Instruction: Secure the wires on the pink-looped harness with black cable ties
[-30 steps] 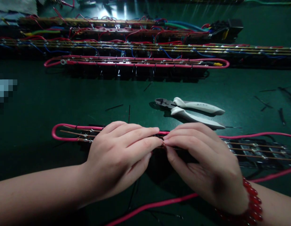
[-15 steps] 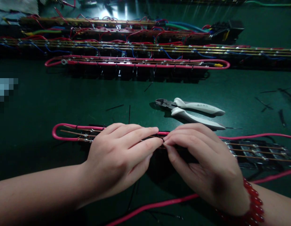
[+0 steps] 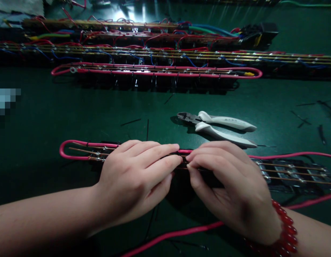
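1. I see my left hand (image 3: pixel 133 182) and right hand (image 3: pixel 229 189) meeting fingertip to fingertip, fingers curled and pinching the long black terminal strip with its pink wire loop (image 3: pixel 85 151) on the dark green tabletop (image 3: pixel 47 117).
2. Just beyond lie white-handled side cutters (image 3: pixel 221 126).
3. Farthest, rows of wired strips (image 3: pixel 154 71).

Dim, greenish scene with glare at top centre, dark shadowed corners, edges bowed.

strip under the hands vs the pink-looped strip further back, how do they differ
The near strip lies under both hands: the left hand and right hand meet fingertip to fingertip over its middle. The far strip lies untouched beyond the cutters.
The near strip's pink wire trails loose toward the viewer; the far strip's loop hugs it closely.
Both are long black rows with bare wires and pink wire.
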Action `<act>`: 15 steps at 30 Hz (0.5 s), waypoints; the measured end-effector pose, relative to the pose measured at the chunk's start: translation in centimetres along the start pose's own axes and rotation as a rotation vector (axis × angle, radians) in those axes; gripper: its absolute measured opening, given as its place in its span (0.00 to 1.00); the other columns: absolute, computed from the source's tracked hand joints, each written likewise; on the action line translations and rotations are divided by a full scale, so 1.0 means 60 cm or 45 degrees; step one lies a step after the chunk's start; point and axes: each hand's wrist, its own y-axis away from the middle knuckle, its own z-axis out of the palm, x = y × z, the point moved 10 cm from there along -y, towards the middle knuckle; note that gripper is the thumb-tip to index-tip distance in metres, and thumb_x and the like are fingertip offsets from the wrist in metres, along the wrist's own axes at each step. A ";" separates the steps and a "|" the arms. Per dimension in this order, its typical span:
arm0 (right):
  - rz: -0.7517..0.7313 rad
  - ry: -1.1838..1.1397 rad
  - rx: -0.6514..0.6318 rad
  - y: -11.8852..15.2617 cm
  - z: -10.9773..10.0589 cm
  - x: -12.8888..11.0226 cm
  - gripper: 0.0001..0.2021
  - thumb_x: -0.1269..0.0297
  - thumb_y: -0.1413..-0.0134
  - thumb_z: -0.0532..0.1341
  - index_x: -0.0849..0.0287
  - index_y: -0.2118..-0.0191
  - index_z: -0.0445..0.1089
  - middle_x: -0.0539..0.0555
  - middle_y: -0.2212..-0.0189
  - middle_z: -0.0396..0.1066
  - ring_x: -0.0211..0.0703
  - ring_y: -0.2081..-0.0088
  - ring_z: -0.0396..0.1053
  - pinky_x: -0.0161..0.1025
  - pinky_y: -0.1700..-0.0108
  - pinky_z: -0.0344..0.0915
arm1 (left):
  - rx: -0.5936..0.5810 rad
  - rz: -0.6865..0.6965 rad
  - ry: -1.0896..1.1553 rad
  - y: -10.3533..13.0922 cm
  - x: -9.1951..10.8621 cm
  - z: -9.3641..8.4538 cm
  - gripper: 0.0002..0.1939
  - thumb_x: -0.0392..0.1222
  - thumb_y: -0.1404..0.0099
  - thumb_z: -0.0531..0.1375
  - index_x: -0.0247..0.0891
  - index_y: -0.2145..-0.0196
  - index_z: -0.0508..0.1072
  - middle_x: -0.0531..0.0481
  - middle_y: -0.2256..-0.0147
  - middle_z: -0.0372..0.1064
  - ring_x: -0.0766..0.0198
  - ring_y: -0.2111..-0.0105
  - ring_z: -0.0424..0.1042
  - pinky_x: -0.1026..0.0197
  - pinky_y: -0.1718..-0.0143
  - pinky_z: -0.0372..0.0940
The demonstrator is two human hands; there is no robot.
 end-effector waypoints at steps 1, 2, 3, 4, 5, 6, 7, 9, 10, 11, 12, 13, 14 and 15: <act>-0.003 0.003 0.005 -0.001 -0.001 -0.001 0.07 0.74 0.47 0.64 0.58 0.63 0.68 0.54 0.65 0.76 0.46 0.61 0.72 0.45 0.57 0.70 | 0.000 -0.003 0.003 0.000 0.000 0.000 0.12 0.37 0.33 0.59 0.43 0.52 0.72 0.54 0.48 0.74 0.61 0.52 0.75 0.55 0.54 0.65; -0.007 0.012 0.004 -0.001 -0.001 -0.001 0.08 0.73 0.47 0.64 0.58 0.62 0.68 0.54 0.63 0.76 0.46 0.60 0.73 0.45 0.56 0.70 | 0.000 -0.005 0.006 0.000 -0.001 0.000 0.12 0.37 0.33 0.59 0.43 0.52 0.72 0.54 0.48 0.74 0.61 0.52 0.75 0.55 0.54 0.66; -0.010 0.026 -0.001 -0.001 -0.001 -0.002 0.09 0.72 0.47 0.65 0.58 0.60 0.68 0.55 0.62 0.76 0.47 0.59 0.73 0.46 0.56 0.70 | 0.000 -0.005 0.008 0.000 -0.001 0.000 0.12 0.37 0.33 0.59 0.43 0.52 0.72 0.54 0.48 0.74 0.61 0.52 0.75 0.55 0.53 0.66; -0.012 0.042 -0.009 -0.001 0.000 -0.002 0.09 0.71 0.47 0.65 0.58 0.59 0.68 0.55 0.60 0.76 0.48 0.58 0.73 0.47 0.55 0.70 | -0.001 -0.005 0.008 0.000 -0.001 0.000 0.12 0.37 0.33 0.59 0.42 0.52 0.72 0.54 0.48 0.74 0.61 0.52 0.75 0.55 0.53 0.66; -0.013 0.056 -0.022 -0.001 0.001 -0.003 0.10 0.70 0.46 0.65 0.58 0.58 0.69 0.56 0.59 0.76 0.48 0.58 0.73 0.48 0.55 0.70 | -0.001 -0.003 0.007 0.000 -0.001 0.000 0.12 0.38 0.33 0.59 0.42 0.51 0.72 0.53 0.48 0.74 0.61 0.52 0.75 0.55 0.53 0.66; -0.016 0.066 -0.033 -0.001 0.002 -0.003 0.09 0.70 0.46 0.65 0.58 0.58 0.69 0.56 0.59 0.76 0.48 0.57 0.73 0.48 0.55 0.70 | -0.001 -0.001 0.006 0.000 -0.001 0.000 0.13 0.38 0.33 0.59 0.42 0.51 0.72 0.53 0.48 0.74 0.61 0.52 0.75 0.55 0.53 0.66; -0.018 0.071 -0.041 -0.001 0.003 -0.003 0.09 0.70 0.46 0.64 0.58 0.58 0.69 0.56 0.59 0.76 0.48 0.57 0.73 0.48 0.55 0.70 | 0.000 0.001 0.006 0.000 -0.001 0.000 0.13 0.38 0.33 0.59 0.42 0.51 0.72 0.53 0.48 0.74 0.61 0.52 0.75 0.55 0.53 0.66; -0.011 0.070 -0.041 -0.002 0.003 -0.001 0.08 0.70 0.45 0.64 0.58 0.58 0.69 0.56 0.59 0.76 0.48 0.58 0.72 0.48 0.55 0.70 | -0.002 0.003 0.005 0.000 -0.001 0.000 0.12 0.38 0.33 0.59 0.42 0.51 0.72 0.52 0.48 0.74 0.61 0.52 0.75 0.56 0.53 0.66; -0.009 0.066 -0.041 -0.002 0.003 -0.001 0.08 0.70 0.45 0.64 0.58 0.58 0.69 0.56 0.59 0.76 0.47 0.58 0.72 0.47 0.55 0.70 | -0.004 0.002 0.007 0.000 -0.001 0.000 0.12 0.38 0.33 0.59 0.42 0.51 0.72 0.52 0.48 0.74 0.61 0.52 0.75 0.56 0.53 0.66; -0.007 0.062 -0.040 -0.002 0.003 0.000 0.08 0.70 0.45 0.64 0.59 0.59 0.70 0.56 0.59 0.76 0.47 0.58 0.72 0.47 0.56 0.70 | -0.007 0.000 0.008 0.000 -0.001 0.000 0.13 0.38 0.33 0.59 0.42 0.51 0.72 0.53 0.48 0.74 0.61 0.52 0.75 0.56 0.53 0.66; -0.004 0.059 -0.037 -0.002 0.003 0.001 0.08 0.70 0.46 0.65 0.59 0.59 0.70 0.56 0.59 0.76 0.47 0.58 0.72 0.47 0.56 0.70 | -0.011 -0.003 0.011 0.000 -0.001 0.000 0.13 0.38 0.33 0.59 0.42 0.51 0.72 0.53 0.48 0.74 0.61 0.52 0.75 0.56 0.53 0.66; -0.001 0.056 -0.038 -0.002 0.003 0.001 0.08 0.70 0.46 0.65 0.60 0.59 0.70 0.56 0.60 0.76 0.47 0.58 0.72 0.47 0.56 0.70 | -0.013 -0.006 0.014 0.000 -0.002 0.001 0.13 0.38 0.33 0.59 0.42 0.50 0.72 0.54 0.48 0.74 0.61 0.52 0.75 0.56 0.52 0.66; 0.000 0.054 -0.038 -0.002 0.003 0.002 0.08 0.70 0.46 0.65 0.60 0.59 0.70 0.57 0.60 0.76 0.47 0.59 0.72 0.47 0.56 0.70 | -0.014 -0.009 0.017 0.000 -0.002 0.001 0.13 0.38 0.33 0.59 0.42 0.50 0.71 0.54 0.48 0.74 0.62 0.51 0.74 0.56 0.52 0.66; -0.001 0.051 -0.040 -0.001 0.004 0.002 0.08 0.70 0.46 0.65 0.61 0.59 0.70 0.57 0.60 0.76 0.47 0.59 0.72 0.47 0.56 0.70 | -0.011 -0.010 0.021 0.000 -0.002 0.001 0.13 0.38 0.33 0.59 0.41 0.50 0.71 0.54 0.48 0.74 0.62 0.51 0.74 0.56 0.52 0.66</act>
